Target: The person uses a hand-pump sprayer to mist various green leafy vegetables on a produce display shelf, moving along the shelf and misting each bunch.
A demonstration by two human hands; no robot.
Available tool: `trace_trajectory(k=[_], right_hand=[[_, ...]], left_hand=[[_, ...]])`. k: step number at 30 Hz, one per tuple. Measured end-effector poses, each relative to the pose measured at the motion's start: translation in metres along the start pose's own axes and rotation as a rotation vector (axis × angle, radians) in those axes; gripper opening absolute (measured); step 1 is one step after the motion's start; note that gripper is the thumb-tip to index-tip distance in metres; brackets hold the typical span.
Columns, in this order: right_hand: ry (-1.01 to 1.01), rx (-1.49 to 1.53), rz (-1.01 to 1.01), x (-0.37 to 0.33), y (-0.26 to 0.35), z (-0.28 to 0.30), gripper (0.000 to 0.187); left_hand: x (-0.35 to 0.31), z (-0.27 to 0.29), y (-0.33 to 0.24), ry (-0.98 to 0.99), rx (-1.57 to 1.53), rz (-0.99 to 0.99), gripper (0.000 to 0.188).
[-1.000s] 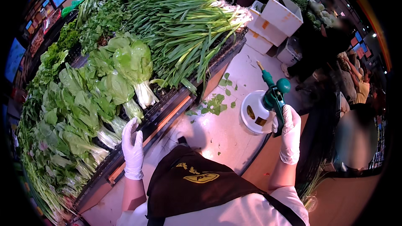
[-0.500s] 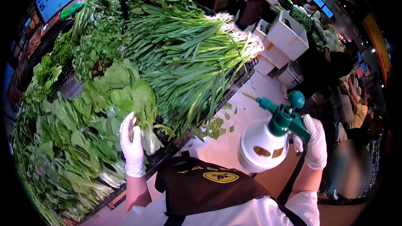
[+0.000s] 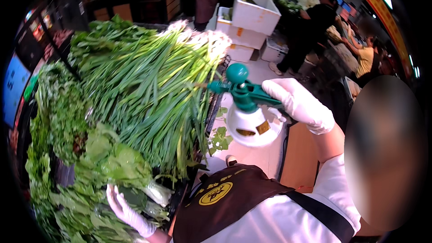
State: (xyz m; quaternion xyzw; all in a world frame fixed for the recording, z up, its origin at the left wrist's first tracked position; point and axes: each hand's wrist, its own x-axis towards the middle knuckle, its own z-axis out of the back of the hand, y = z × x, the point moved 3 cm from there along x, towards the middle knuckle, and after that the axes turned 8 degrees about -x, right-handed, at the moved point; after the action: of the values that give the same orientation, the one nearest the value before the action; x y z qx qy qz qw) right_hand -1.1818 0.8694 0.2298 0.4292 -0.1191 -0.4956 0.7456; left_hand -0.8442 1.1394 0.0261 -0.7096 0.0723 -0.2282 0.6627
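A white pressure spray bottle (image 3: 252, 128) with a green pump head and brass nozzle hangs in the air, held by its green handle. My right hand (image 3: 301, 103), in a white glove, is wrapped round that handle. The nozzle points left over the long green onions (image 3: 148, 76), which lie in a thick pile with their white root ends away from me. My gloved left hand (image 3: 128, 213) holds nothing and its fingers are apart. It is over the leafy greens (image 3: 117, 159), beside their pale stems; whether it touches them I cannot tell.
More leafy bunches (image 3: 65, 117) fill the display's left side. White foam boxes (image 3: 254, 15) are stacked beyond the onions. A co-worker in a dark apron (image 3: 207, 2) stands behind them, and a person in black (image 3: 310, 31) is farther right. A price screen (image 3: 15, 94) is at far left.
My view has turned. The spray bottle is raised and now tilts over the display's edge, toward the onions. My left hand has moved nearer to me, low over the leafy greens.
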Motion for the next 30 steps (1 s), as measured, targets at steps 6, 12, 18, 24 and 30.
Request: trace_trajectory(k=[6,12,18,24,30], right_hand=[[0.129,0.235,-0.006,0.016,-0.052,0.028,0.045],[-0.021,0.432,0.106,0.036,-0.123,0.065,0.047],[-0.197,0.390,0.176,0.061,-0.201,0.099,0.035],[-0.113,0.553,0.025,0.078,-0.242,0.155,0.031],[0.125,0.444,0.075,0.114,-0.260,0.187,0.024]], left_hand=[[0.000,-0.041,-0.064,-0.106,0.292,-0.109,0.028],[-0.018,-0.109,-0.106,-0.195,0.379,-0.237,0.027],[-0.063,-0.225,-0.116,-0.060,0.229,-0.189,0.038],[-0.114,-0.392,-0.074,0.565,0.139,-0.137,0.041],[-0.186,-0.548,0.020,1.446,-0.213,0.283,0.080]])
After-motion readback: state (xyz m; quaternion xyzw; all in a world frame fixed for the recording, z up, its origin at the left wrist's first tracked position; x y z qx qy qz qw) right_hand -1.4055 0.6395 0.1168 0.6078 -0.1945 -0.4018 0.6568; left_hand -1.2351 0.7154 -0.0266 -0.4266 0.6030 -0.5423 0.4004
